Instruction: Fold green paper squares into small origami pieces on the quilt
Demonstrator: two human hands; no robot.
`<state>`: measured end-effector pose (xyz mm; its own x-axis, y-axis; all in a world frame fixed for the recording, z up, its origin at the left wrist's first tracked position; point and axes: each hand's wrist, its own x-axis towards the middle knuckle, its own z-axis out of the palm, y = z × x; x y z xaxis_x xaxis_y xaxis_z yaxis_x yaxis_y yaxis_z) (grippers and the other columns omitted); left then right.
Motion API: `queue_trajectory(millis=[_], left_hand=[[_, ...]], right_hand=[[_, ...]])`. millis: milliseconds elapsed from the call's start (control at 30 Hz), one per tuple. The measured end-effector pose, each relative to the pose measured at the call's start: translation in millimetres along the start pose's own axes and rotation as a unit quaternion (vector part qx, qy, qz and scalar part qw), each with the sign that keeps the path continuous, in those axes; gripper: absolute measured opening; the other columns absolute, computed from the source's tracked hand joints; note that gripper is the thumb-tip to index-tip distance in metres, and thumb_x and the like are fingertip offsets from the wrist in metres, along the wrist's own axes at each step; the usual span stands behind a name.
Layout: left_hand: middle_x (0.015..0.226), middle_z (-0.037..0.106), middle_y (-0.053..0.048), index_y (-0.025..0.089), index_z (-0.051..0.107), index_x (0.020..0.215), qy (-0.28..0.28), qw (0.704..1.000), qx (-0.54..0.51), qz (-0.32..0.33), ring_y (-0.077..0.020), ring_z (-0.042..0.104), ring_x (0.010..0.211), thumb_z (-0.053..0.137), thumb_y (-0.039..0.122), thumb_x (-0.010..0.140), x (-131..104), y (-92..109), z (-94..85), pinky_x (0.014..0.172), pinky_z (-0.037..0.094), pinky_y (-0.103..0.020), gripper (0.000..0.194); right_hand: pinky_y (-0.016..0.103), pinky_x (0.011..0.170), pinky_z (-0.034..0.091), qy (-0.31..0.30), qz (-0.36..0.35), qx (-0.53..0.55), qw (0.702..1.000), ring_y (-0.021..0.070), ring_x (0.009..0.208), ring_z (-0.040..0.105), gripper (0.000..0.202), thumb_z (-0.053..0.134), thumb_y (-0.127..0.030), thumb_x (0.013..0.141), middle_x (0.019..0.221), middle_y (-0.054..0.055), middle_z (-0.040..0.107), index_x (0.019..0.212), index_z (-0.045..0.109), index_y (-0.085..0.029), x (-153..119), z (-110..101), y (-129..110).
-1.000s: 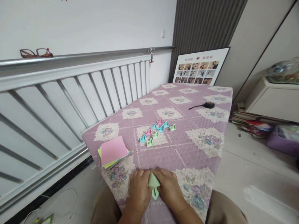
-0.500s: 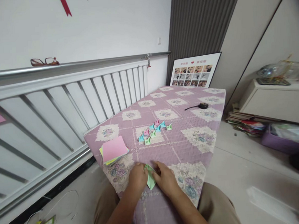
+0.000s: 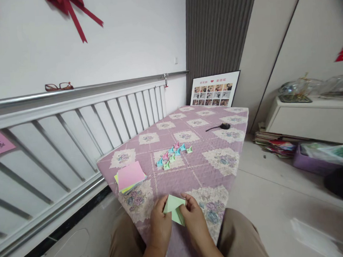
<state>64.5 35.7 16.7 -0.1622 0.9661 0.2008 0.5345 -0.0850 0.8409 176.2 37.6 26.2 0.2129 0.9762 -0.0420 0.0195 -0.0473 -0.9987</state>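
A partly folded piece of light green paper (image 3: 175, 205) is held between both hands near the front of the table. My left hand (image 3: 160, 222) pinches its left edge, thumb on top. On the right edge, my right hand (image 3: 193, 212) grips the paper with thumb and fingers. Several small folded paper pieces (image 3: 171, 158) in pink, blue and green stand together further up the cloth. To the left lies a stack of square paper sheets (image 3: 130, 176), pink on top with yellow and other colours beneath.
The table wears a purple floral cloth (image 3: 192, 177). A black tape-like object with a strap (image 3: 225, 126) lies toward its far right. Along the left side runs a white radiator (image 3: 87, 129). A framed photo board (image 3: 214, 89) leans beyond the far end.
The green paper was a narrow pointed shape near the cloth; now it is spread wider, with a flap raised between my hands. The camera view has tilted up.
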Motion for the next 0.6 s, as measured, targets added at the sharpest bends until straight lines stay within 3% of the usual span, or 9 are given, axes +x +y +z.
queue_trajectory(millis=[100,200,367,467,600], left_hand=[[0.115,0.064,-0.009,0.013,0.063,0.114,0.042,0.997,-0.068,-0.002,-0.0204,0.056,0.109,0.043,0.008,0.068,-13.4,1.3,-1.0,0.098,0.040,-0.030,0.050],[0.116,0.064,-0.010,0.014,0.064,0.112,0.048,0.995,-0.083,-0.007,-0.0226,0.056,0.109,0.046,0.010,0.068,-19.7,4.5,-4.2,0.099,0.039,-0.034,0.049],[0.108,0.067,-0.009,0.017,0.070,0.101,0.077,0.978,-0.190,-0.037,-0.0249,0.057,0.107,0.054,0.017,0.069,-21.3,18.9,-15.4,0.098,0.038,-0.035,0.036],[0.099,0.069,-0.009,0.016,0.070,0.096,0.068,0.939,-0.318,-0.111,-0.0254,0.061,0.097,0.061,0.022,0.067,-22.2,27.1,-18.7,0.089,0.044,-0.033,0.031],[0.085,0.069,-0.005,0.016,0.067,0.092,0.062,0.854,-0.494,-0.149,-0.0209,0.062,0.079,0.067,0.029,0.066,-24.6,31.0,-12.2,0.073,0.047,-0.029,0.029]], right_hand=[[0.028,0.063,0.051,-0.022,0.013,0.055,0.998,0.0188,0.070,0.063,0.027,0.051,-0.031,0.071,0.081,0.003,0.068,0.092,0.061,-0.017,-12.8,4.8,-9.4],[0.028,0.064,0.050,-0.041,0.009,0.081,0.996,0.0197,0.073,0.063,0.022,0.054,-0.025,0.069,0.085,0.004,0.070,0.087,0.065,-0.018,-22.1,6.7,-16.7],[0.030,0.074,0.048,-0.042,-0.129,0.002,0.991,0.0199,0.083,0.060,0.023,0.052,-0.016,0.069,0.088,0.004,0.066,0.087,0.067,-0.020,-30.3,5.4,-21.9],[0.028,0.075,0.047,-0.055,-0.204,-0.053,0.976,0.0186,0.086,0.059,0.030,0.050,-0.011,0.069,0.093,0.004,0.063,0.091,0.066,-0.022,-35.0,5.5,-22.9],[0.029,0.081,0.047,-0.072,-0.252,-0.085,0.961,0.0183,0.094,0.056,0.037,0.047,-0.006,0.070,0.099,0.005,0.059,0.098,0.064,-0.024,-40.2,5.3,-24.3]])
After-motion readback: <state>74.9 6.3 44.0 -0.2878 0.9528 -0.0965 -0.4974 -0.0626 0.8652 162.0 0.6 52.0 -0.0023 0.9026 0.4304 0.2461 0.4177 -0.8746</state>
